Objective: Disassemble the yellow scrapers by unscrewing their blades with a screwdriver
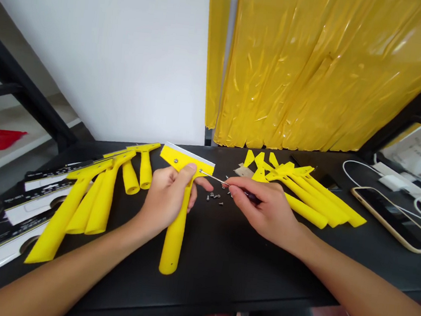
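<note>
- Left hand [166, 198]: fingers [203, 181] closed around the neck of the scraper [174, 240], thumb pressed on its head. Firm grip.
- Scraper: upright on its handle end at centre, handle toward the near side, blade edge far, held above the table [194, 298].
- Right hand [261, 207]: fingers pinched nearly shut on a slim screwdriver [214, 178], dark grip in the palm side, steel tip just right of the scraper head.
- Screws [215, 197]: small, loose, scattered on the table between both hands.
- Left: spare scrapers [80, 199] lying together, white cards [22, 238] beneath and beside them.
- Right: yellow loose heads [259, 161], more handled scrapers [315, 203], a phone [397, 220] with a white cable [361, 167].
- Far: yellow sheeting [319, 74] hanging.
</note>
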A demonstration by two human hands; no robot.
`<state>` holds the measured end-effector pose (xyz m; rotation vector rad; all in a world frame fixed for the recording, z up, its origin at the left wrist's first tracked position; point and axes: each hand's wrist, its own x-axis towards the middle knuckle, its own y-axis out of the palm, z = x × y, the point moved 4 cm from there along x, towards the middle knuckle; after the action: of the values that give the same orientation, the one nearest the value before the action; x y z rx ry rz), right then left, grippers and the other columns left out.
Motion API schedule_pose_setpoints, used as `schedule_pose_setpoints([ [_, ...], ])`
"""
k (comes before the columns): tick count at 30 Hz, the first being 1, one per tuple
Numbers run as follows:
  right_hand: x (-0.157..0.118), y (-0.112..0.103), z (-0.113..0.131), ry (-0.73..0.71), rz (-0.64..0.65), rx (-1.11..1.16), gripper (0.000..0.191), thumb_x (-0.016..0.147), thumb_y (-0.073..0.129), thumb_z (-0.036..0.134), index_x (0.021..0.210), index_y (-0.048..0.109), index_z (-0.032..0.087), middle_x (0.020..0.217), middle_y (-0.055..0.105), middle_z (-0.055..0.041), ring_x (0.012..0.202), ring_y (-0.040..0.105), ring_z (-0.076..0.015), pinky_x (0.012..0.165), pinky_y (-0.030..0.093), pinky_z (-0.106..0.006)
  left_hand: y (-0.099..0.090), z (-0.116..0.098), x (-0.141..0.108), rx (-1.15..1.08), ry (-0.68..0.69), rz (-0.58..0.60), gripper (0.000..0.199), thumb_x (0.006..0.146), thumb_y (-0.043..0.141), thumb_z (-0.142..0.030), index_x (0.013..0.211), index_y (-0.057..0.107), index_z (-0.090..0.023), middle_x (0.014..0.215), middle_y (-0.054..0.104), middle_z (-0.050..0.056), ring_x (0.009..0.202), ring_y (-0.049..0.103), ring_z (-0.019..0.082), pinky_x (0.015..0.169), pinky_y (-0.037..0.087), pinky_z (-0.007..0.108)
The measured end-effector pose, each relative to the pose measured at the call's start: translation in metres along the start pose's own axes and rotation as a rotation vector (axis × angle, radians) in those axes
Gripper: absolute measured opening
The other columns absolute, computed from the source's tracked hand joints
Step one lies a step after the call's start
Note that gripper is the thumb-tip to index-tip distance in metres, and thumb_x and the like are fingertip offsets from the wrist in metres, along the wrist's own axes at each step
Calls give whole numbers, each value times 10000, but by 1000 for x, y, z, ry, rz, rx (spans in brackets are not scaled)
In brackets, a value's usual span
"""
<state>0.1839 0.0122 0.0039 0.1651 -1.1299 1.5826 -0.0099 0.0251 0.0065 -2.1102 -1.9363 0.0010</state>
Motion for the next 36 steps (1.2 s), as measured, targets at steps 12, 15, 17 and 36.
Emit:
schedule_pose_setpoints([
  [12,-1,1,-1,-39,112,-218,257,1006,518,277,1027,764,206,771,724,-35,599,583,-121,557,417,-240,-1,9,-1,364,-48,41,410,962,510,-407,719,748,-180,452,549,-11,434,540,144,474,391,244],
  [15,-2,2,-2,-165,179,-474,276,1015,493,247,1087,757,212,725,676,-38,617,586,-138,551,383,-262,2,19,3,373,-110,129,431,958,495,-371,640,713,-178,443,553,-4,441,574,143,500,417,236],
  [17,-2,1,-2,-227,211,-589,280,1007,493,206,1125,746,210,717,648,-33,627,578,-150,546,376,-278,5,25,5,328,-146,173,461,961,475,-365,604,696,-174,426,550,4,421,561,138,498,420,235],
  [36,10,-23,4,136,-529,299,357,1022,473,466,791,596,223,740,549,-13,664,525,-151,618,441,-307,47,23,-28,-344,-647,341,373,942,514,-309,620,622,-154,410,550,24,299,437,119,312,334,220],
])
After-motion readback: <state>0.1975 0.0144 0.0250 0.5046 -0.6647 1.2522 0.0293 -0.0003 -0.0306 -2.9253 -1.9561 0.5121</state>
